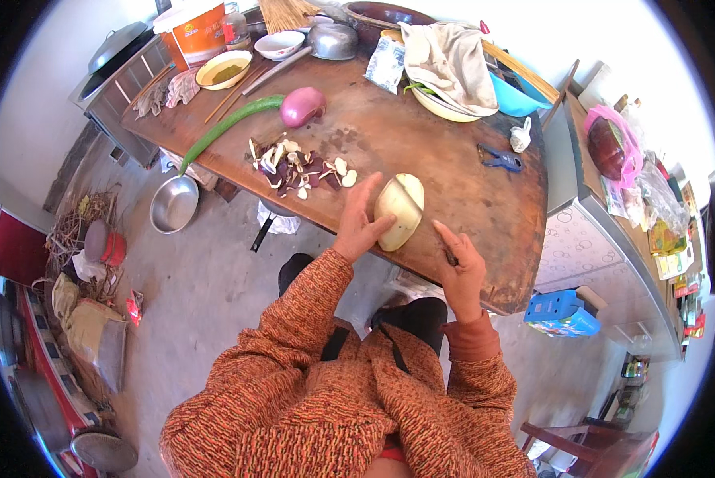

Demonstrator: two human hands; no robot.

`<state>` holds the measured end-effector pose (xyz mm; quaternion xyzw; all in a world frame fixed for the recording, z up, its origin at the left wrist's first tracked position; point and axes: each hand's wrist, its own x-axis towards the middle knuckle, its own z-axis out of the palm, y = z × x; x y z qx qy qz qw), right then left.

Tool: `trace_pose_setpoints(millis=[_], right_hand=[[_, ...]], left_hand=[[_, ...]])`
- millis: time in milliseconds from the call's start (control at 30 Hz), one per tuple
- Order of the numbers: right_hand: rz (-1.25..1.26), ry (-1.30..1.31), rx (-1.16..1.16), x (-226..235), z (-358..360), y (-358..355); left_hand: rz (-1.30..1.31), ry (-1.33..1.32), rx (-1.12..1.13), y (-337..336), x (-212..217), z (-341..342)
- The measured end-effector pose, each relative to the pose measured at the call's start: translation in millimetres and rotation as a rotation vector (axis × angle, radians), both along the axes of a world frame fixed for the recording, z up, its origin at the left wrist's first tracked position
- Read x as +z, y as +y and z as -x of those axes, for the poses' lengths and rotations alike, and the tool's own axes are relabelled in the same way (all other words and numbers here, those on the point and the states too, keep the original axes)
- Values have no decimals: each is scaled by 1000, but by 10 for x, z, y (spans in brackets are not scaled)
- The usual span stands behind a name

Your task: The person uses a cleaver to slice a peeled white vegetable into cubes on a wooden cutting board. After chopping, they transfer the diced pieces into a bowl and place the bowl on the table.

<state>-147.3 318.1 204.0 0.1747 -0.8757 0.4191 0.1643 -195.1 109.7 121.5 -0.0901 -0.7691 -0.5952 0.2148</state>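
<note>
A broad wooden table [453,203] is showing a worn, brown, patchily stained surface. Near its front edge, a smooth, pale, peeled oval vegetable [402,213] is sitting between the two hands; whether it is touching the wood, I cannot tell. To its left, curling purple-and-cream peelings [294,169] are lying in a loose heap. Farther off, a glossy, rounded purple eggplant [302,107] is resting against a long, curved green vegetable [230,126]. The left hand [361,227] is clamping the pale vegetable from the left, its thumb lying over the near side and its fingers spreading slightly along the flank. On the right, the right hand [462,263] is closing around a slim dark handle [451,257], its index finger stretching forward.
</note>
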Motion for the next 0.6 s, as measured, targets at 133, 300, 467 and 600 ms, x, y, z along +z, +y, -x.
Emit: trace_pose_setpoints(millis=[133,300,467,600], right_hand=[[427,-240,81,-173,98,169],[634,-425,139,7,10,292],[777,-777,251,193,-97,283],[850,-949,334,203,-86,231]], left_hand=[[56,-25,-83,110,125,-78],[-247,-52,-40,114,251,-112],[-1417,-306,-852,105,597,-74],[-1536,-405,-927,132,813,-189]])
